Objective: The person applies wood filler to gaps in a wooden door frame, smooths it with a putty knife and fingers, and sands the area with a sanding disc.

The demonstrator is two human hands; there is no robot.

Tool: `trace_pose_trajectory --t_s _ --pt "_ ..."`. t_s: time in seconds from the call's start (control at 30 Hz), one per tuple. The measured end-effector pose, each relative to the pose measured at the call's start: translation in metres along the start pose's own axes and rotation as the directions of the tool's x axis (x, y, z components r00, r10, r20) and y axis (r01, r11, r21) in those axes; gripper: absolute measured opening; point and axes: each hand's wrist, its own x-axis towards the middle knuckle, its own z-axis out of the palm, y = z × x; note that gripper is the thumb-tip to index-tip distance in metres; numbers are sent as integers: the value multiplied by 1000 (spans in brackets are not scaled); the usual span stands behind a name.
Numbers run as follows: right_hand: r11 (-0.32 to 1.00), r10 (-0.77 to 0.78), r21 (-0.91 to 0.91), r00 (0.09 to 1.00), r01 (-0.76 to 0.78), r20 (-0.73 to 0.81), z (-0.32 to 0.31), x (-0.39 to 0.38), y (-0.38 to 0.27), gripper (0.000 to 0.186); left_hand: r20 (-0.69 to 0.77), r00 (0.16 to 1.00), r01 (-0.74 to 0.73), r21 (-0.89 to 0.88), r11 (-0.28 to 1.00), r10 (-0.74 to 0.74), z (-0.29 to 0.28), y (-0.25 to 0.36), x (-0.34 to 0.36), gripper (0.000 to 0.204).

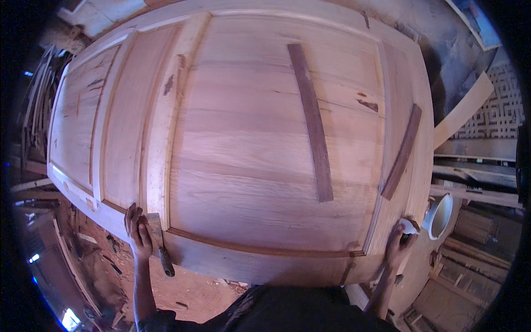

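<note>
A large pale wooden panelled door [243, 138] lies flat in front of me. My left hand [138, 232] rests on its near edge toward the left, fingers stretched upward and slightly bent, beside a putty knife [166, 260] with a flat blade and dark handle. My right hand [398, 243] is at the near right corner, closed on a small white object [410, 226] with a touch of red, too small to identify. Two dark wooden strips [310, 122] [401, 152] lie on the right part of the door, apart from both hands.
A white bucket [440, 216] stands beside the door on the right. Stacked boards [475, 174] and a pale plank [462, 110] are at the right. More timber strips [38, 99] lean at the left. Wood shavings and scraps [199, 299] cover the reddish floor below.
</note>
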Motion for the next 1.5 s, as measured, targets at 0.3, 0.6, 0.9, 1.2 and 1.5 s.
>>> trace_pose_trajectory --t_s 0.3,0.6,0.9,1.2,1.5 --pt "1000 -23 -3 1000 23 3 -1 -5 -17 33 -79 997 -17 -49 999 13 -7 1 0 34" --pt "989 -147 20 989 147 -15 -2 -2 -1 29 -101 995 -16 -35 999 13 -9 2 -5 29" --pt "947 -312 -78 950 310 -12 -10 -3 -11 35 -167 985 31 -131 991 -53 -9 17 -4 23" --pt "977 -211 -51 976 208 -60 -16 -21 -69 35 -191 980 26 -103 994 -45 -10 10 -12 22" --pt "926 -155 338 986 167 -62 5 -5 21 49 -206 970 110 -91 990 -126 -6 16 -8 22"
